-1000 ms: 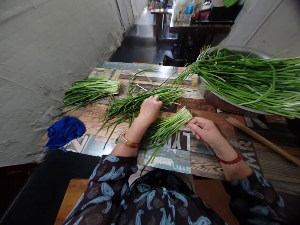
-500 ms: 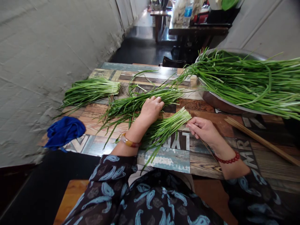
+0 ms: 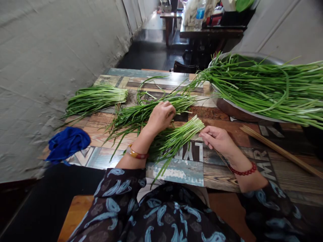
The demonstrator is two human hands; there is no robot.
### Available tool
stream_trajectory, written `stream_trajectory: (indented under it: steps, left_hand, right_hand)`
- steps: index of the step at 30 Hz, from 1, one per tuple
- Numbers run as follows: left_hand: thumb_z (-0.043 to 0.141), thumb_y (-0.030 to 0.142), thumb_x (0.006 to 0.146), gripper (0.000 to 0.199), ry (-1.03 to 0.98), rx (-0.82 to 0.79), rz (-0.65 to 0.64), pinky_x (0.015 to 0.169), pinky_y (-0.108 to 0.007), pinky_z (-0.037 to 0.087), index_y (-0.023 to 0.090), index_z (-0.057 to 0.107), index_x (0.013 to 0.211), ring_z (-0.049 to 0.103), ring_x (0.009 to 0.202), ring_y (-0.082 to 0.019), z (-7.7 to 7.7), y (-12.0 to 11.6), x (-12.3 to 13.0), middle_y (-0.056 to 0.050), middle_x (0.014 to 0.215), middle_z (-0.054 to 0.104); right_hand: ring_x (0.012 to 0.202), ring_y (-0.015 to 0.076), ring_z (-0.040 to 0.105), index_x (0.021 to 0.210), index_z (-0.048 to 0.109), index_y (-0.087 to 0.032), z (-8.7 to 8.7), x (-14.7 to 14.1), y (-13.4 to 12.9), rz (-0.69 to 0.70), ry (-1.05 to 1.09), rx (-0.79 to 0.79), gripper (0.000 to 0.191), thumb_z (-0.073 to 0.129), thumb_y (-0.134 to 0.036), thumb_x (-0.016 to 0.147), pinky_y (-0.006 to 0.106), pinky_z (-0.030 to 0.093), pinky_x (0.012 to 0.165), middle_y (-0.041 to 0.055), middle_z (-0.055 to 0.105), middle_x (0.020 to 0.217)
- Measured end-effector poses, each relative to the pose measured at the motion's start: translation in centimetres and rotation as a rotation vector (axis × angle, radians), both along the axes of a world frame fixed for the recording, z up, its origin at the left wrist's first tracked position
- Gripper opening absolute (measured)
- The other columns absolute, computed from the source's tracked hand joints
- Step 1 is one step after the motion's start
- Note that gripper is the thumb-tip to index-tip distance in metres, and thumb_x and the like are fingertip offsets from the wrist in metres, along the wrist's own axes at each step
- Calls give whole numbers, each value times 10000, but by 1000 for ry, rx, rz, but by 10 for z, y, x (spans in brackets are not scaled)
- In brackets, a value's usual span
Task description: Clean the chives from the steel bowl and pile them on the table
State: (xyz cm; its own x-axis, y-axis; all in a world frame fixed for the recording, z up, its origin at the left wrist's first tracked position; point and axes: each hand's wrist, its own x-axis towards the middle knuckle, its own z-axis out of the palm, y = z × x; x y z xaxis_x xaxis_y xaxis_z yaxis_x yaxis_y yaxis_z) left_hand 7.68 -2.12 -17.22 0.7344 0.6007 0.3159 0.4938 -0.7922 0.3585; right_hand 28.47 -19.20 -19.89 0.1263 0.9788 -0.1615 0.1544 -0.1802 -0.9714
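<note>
My left hand [image 3: 163,115] rests at the loose middle heap of green stalks [image 3: 136,112], its fingers curled in; what they hold, if anything, is hidden. Nearer to me lies a bundle of stalks [image 3: 183,136], its pale cut ends pointing up and right. Beside those ends, my right hand [image 3: 214,137] is closed on a thin brown strand [image 3: 222,157] that trails back toward the wrist. A separate bundle [image 3: 99,97] lies at the far left with its pale ends to the right.
A metal basin [image 3: 236,107] heaped with long green stalks stands at the right. Thin wooden sticks [image 3: 280,149] lie at the right of the patterned table [image 3: 176,171]. A blue cloth [image 3: 68,143] is at the left edge, near the wall. Another table [image 3: 212,33] stands behind.
My left hand has lifted slightly and its fingers have curled in more. My right hand holds nearly the same place. The view has shifted a little.
</note>
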Motion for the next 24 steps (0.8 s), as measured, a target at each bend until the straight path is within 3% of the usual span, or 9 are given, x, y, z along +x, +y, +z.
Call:
stream_trajectory:
  steps: [4,7,14,19,24]
  left_hand:
    - [554,208,886,73,-532,-399,37,745,-270,479,167,598,844,608,797,-143,5,1,-1,-42,840,664]
    - [607,255,861,85,-749,-636,37,712,-246,491,172,597,875,624,725,-118,10,-3,-2,-9,760,644]
    - [694,237,766,99,-647,-474,75,673,-252,474,150,718,808,600,710,-125,18,-21,8,-24,770,701]
    - [707,257,740,133,-671,-724,59,549,-225,420,133,722,788,523,580,-95,11,-25,15,-6,666,646]
    - [730,263,714,141,-692,-951,9,536,-217,425,138,679,755,509,566,-88,10,-33,21,1,657,613]
  right_hand:
    - [408,65,445,764,631,-168,0,-1,0,-5,10,2,349,685,-507,827,184,352,377,-36,545,533]
    - [405,64,443,756,628,-169,2,-1,0,-7,18,2,349,690,-506,822,184,346,375,-37,543,531]
    - [407,69,440,761,634,-176,2,-3,0,-18,17,10,338,693,-503,821,188,348,370,-34,546,530]
    - [422,76,452,813,657,-175,4,-5,-4,-15,-18,75,294,650,-463,869,195,355,384,-33,549,542]
    - [430,82,441,814,661,-180,9,-8,-5,-7,-122,131,255,604,-412,904,210,356,406,-32,539,540]
